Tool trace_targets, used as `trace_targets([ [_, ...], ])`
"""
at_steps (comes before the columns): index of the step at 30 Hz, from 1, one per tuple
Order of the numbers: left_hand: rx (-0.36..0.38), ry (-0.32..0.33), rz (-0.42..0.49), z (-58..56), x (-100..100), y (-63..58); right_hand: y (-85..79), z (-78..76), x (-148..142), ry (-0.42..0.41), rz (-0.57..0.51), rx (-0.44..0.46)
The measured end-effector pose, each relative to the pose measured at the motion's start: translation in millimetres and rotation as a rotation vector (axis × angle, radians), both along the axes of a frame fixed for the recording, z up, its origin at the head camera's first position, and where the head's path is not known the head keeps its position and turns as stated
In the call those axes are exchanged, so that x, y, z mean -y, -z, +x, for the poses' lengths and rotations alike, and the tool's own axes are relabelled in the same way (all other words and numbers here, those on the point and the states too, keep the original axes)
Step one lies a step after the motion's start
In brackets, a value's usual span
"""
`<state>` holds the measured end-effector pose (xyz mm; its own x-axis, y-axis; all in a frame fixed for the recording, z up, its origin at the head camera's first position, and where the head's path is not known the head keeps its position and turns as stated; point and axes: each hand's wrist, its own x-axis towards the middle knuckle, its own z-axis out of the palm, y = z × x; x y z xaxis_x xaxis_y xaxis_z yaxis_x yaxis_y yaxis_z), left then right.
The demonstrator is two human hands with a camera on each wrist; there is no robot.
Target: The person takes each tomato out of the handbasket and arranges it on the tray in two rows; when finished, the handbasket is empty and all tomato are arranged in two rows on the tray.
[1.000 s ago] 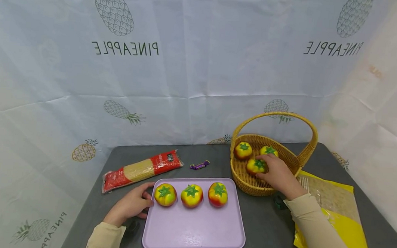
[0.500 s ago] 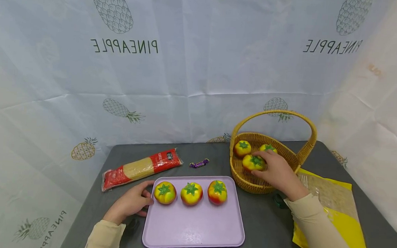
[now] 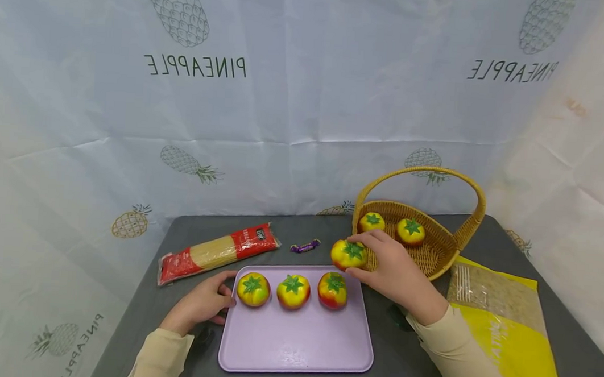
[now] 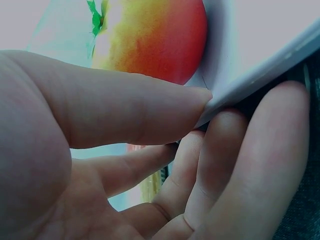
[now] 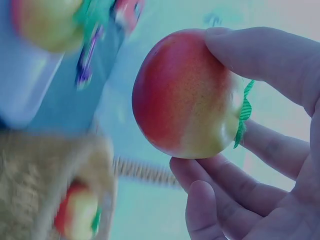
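Note:
My right hand (image 3: 395,267) holds a yellow-red toy persimmon (image 3: 348,255) with a green leaf top, between thumb and fingertips. It hangs over the gap between the wicker basket (image 3: 438,258) and the lilac tray (image 3: 296,347), overlapping the basket's left rim in the head view. In the right wrist view the held persimmon's red underside (image 5: 175,100) shows. Three like persimmons stand in a row along the tray's far side, the leftmost (image 3: 253,289) nearest my left hand (image 3: 201,303). That hand pinches the tray's left rim, thumb (image 4: 165,107) on the edge, fingers curled below it.
Two more persimmons, one at the back left (image 3: 372,221) and one further right (image 3: 410,232), lie in the basket under its tall handle (image 3: 421,171). A noodle packet (image 3: 219,252) and a purple-wrapped sweet (image 3: 305,245) lie behind the tray. A yellow bag (image 3: 504,330) lies at the right.
My right hand has lifted the front persimmon out of the basket and carried it left toward the tray's back right corner. The left hand stays at the tray's left rim.

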<state>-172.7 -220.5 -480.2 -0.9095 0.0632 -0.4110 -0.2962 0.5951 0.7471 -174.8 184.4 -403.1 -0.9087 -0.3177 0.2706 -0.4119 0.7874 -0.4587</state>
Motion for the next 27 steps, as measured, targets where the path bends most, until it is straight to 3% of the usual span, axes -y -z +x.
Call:
trace_targets([
  [13, -0.004, 0.005, -0.002, 0.6, 1, 0.4, 20.8, 27.5, 75, -0.149, -0.07, 0.057],
  [27, -0.013, 0.013, 0.003, 0.7, 4, 0.8, 46.9, 49.6, 132, -0.295, 0.019, 0.098],
])
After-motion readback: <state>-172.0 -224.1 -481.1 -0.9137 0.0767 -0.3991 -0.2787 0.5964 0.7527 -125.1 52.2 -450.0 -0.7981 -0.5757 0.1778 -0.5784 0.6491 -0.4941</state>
